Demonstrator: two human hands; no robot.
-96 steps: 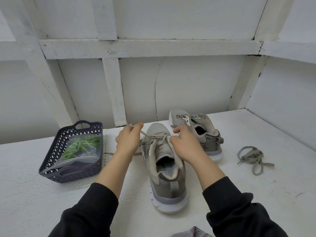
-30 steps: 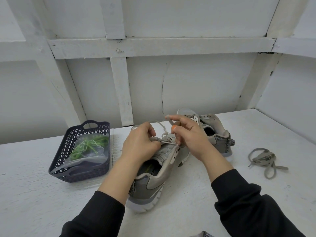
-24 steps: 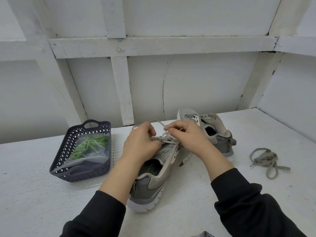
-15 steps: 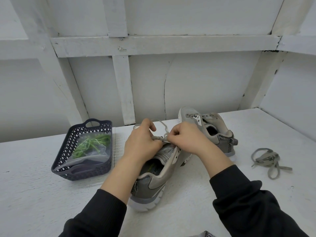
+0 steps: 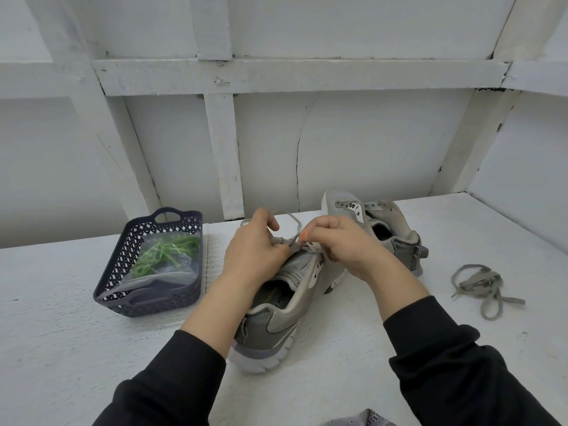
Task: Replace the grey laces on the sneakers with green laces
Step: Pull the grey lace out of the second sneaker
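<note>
Left grip [image 5: 255, 256], right grip [image 5: 344, 244] pinching grey lace [image 5: 282, 240] at sneaker [image 5: 285, 305]; white table [image 5: 61, 333], white walls [image 5: 368, 142].

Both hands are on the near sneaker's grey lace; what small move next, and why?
Probably pull the grey lace out of its next eyelet: left hand and right hand pinch it over the near sneaker, and the green laces lie unused in the basket.

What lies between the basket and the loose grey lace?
Head view: near sneaker, left hand and right hand gripping its lace, far sneaker.
</note>
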